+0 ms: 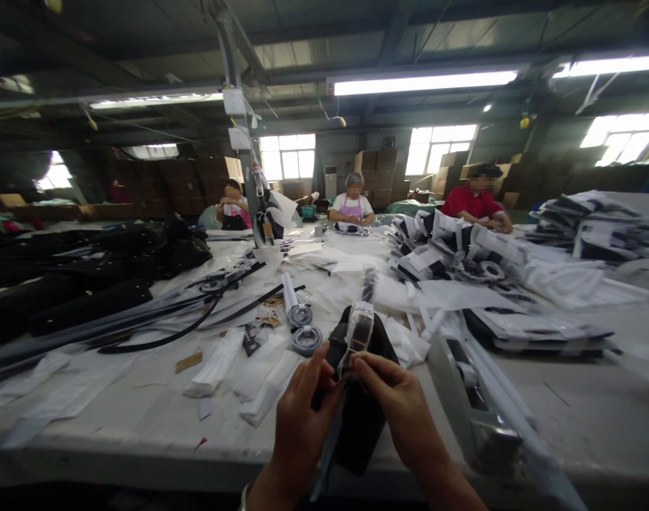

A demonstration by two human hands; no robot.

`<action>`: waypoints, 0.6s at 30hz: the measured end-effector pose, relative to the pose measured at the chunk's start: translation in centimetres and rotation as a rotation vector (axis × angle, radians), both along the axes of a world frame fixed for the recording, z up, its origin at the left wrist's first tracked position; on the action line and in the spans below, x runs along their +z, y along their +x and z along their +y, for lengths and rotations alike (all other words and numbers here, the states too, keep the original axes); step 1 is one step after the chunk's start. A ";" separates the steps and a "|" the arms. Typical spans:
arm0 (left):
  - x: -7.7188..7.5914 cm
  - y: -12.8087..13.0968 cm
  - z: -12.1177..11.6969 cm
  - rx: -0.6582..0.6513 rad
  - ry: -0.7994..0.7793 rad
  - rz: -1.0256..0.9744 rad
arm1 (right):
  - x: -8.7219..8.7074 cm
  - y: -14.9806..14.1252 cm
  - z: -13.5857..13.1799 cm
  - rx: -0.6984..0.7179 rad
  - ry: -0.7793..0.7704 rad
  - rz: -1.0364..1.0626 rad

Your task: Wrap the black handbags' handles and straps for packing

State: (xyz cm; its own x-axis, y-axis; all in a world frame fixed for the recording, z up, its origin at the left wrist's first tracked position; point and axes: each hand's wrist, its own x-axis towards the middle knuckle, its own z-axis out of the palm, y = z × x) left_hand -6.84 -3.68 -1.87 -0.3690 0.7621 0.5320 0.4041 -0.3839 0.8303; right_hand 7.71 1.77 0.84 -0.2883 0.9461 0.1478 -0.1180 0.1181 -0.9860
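Left hand (302, 413) and right hand (404, 401) pinch a thin pale tie (348, 353) at the black article (361, 429) beneath them; uneven tension could slip the tie or tear the clear wrapping (361, 321) just beyond.

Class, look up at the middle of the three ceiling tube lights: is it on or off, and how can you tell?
On: the middle tube light glows bright white along its length, against a much darker roof.
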 end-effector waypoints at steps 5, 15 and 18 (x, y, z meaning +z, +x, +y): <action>0.5 -0.9 -0.6 -0.033 -0.207 -0.409 | -1.1 0.2 -0.2 -0.139 0.360 -0.140; -2.3 0.6 -2.9 -0.040 -0.291 -0.752 | -0.2 -0.9 1.4 -0.091 0.244 -0.275; -3.2 0.2 -3.6 0.014 -0.288 -0.881 | 0.0 -1.3 1.6 -0.045 0.207 -0.156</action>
State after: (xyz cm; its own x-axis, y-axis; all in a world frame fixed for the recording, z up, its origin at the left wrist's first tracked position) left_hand -6.64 -7.27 -5.06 -0.5601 0.8139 -0.1545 -0.4154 -0.1146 0.9024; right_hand 6.36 3.32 0.88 -0.2808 0.9127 0.2969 0.0435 0.3211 -0.9460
